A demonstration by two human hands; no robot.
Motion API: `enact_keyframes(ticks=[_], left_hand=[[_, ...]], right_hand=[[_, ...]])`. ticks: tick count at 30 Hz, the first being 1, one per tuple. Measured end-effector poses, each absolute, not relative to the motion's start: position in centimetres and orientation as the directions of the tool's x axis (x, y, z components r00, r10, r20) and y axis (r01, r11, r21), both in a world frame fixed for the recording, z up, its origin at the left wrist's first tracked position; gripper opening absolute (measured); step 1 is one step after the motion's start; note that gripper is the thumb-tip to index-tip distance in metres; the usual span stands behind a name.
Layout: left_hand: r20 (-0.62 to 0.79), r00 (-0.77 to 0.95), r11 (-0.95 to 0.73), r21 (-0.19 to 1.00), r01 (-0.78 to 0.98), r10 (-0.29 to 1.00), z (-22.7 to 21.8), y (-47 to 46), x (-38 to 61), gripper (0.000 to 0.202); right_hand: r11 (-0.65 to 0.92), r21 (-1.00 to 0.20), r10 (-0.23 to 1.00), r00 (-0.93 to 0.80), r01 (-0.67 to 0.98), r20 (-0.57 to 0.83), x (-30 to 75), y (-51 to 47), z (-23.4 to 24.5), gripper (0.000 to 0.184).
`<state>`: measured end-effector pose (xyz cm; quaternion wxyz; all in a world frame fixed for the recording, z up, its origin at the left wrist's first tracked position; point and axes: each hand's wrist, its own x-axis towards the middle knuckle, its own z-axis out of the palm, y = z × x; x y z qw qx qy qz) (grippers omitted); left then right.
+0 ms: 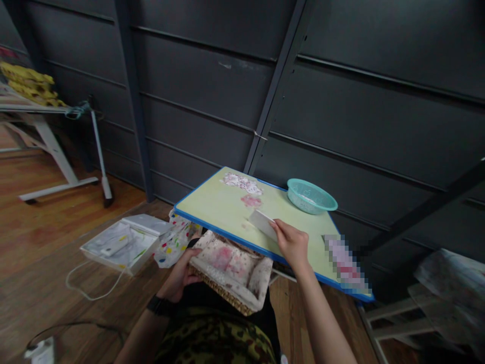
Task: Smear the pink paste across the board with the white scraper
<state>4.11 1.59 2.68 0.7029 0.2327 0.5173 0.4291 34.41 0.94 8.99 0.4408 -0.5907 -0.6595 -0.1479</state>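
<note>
My right hand [292, 243] pinches a white flat card-like scraper [263, 223] and holds it edge-down on a small yellow-green table with a blue rim [212, 222]. Pink and white scraps [242, 183] lie in patches at the table's far side. My left hand [181, 275] grips the side of a wicker basket with a cloth lining [232, 270], held under the table's near edge on my lap. Pink bits show inside the lining.
A teal plastic bowl [311, 195] stands at the table's far right corner. A white box with a cable [123, 242] and a spotted bag [175, 241] lie on the wooden floor to the left. A white stand [56, 151] is further left; dark wall panels rise behind.
</note>
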Motion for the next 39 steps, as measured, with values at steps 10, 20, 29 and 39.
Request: enact_keyframes(ticks=[10,20,29,39], left_hand=[[-0.511,0.096,0.508,0.783,-0.358,0.854,2.6,1.7,4.1,0.029],[-0.517,0.102,0.517,0.78,-0.353,0.85,2.5,1.7,4.0,0.028],[-0.519,0.086,0.513,0.782,-0.355,0.851,2.5,1.7,4.2,0.023],[-0.52,0.092,0.515,0.777,-0.362,0.849,2.5,1.8,4.0,0.019]], right_hand=[[0.374,-0.119,0.49,-0.087,0.92,0.868,32.4,-0.6,8.4,0.031],[0.562,-0.093,0.458,-0.215,0.822,0.862,29.6,-1.6,9.1,0.021],[0.201,-0.202,0.419,0.102,0.959,0.902,35.6,2.4,9.8,0.046],[0.038,-0.227,0.611,0.157,0.973,0.775,38.4,4.3,8.2,0.06]])
